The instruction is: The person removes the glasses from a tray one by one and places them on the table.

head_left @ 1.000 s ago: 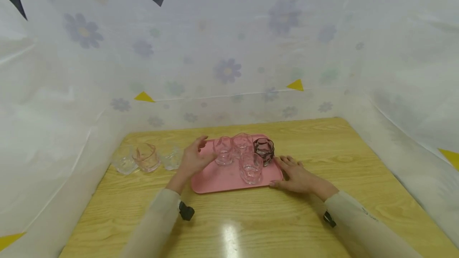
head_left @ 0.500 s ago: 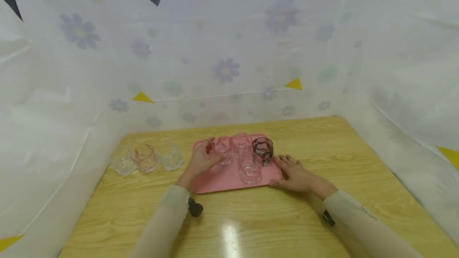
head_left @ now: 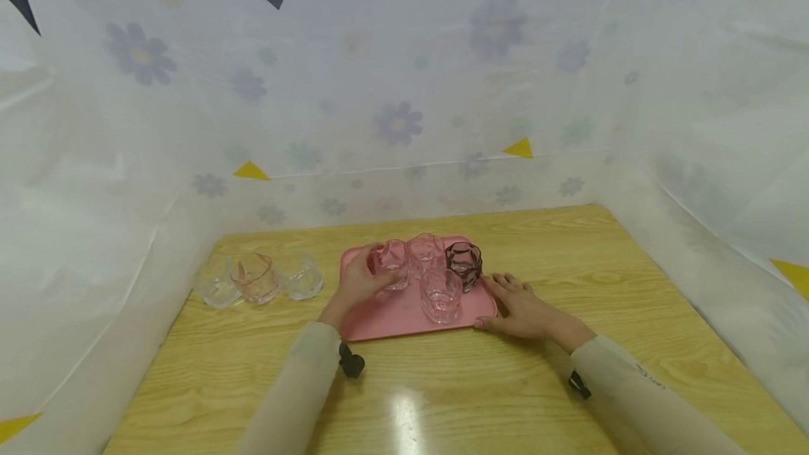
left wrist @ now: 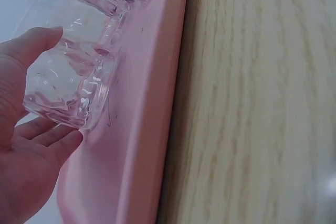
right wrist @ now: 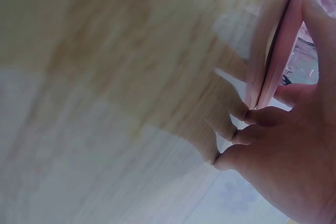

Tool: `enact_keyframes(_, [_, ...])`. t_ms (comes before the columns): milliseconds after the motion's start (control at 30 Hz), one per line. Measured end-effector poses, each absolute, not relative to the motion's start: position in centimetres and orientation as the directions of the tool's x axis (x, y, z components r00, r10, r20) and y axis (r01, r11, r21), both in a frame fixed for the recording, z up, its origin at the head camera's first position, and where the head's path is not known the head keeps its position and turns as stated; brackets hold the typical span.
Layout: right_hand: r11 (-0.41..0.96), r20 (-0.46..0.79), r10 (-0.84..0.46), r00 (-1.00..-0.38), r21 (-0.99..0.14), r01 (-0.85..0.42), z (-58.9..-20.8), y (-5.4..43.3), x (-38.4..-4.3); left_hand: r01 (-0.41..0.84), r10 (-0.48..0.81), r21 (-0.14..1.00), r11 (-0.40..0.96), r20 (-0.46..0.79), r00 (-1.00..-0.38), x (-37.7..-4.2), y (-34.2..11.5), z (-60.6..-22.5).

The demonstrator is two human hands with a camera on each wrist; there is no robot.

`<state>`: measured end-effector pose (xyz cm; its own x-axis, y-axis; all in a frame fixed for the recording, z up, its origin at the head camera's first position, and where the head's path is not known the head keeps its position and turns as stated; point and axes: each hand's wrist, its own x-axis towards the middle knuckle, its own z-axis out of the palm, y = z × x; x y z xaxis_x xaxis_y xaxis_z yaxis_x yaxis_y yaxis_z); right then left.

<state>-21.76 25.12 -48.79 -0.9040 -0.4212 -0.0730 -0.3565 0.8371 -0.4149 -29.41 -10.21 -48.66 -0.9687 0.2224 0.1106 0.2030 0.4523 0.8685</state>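
Observation:
My left hand (head_left: 358, 282) is round a clear faceted drinking glass (head_left: 393, 255) at the left of the pink tray (head_left: 379, 321). In the left wrist view the thumb lies on one side of this glass (left wrist: 73, 85) and the fingers on the other, low near its base. Beside it on the tray stand two more clear glasses, one behind (head_left: 426, 248) and one in front (head_left: 442, 298), and a dark-patterned glass (head_left: 464, 267). My right hand (head_left: 520, 309) rests at the tray's right edge; in the right wrist view its fingertips touch the table (right wrist: 131, 77).
Left of the tray, a row of three glasses stands on the wooden table: a clear one (head_left: 218, 285), a pinkish-amber one (head_left: 255, 279) and another clear one (head_left: 301, 278). White patterned sheeting (head_left: 303, 104) encloses the table's back and sides.
My left hand has moved right, from beside the left glass on the tray to round it. The right hand, the tray and the glasses stay in place.

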Motion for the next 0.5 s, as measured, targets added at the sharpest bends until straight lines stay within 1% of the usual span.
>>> enact_keyframes(500, [0.836, -0.076, -0.423, -0.903, -0.417, -0.357, -48.87, 25.16, -21.85, 0.146, 0.193, 0.918, 0.369, 0.078, -0.978, -29.27, -10.21, -48.67])
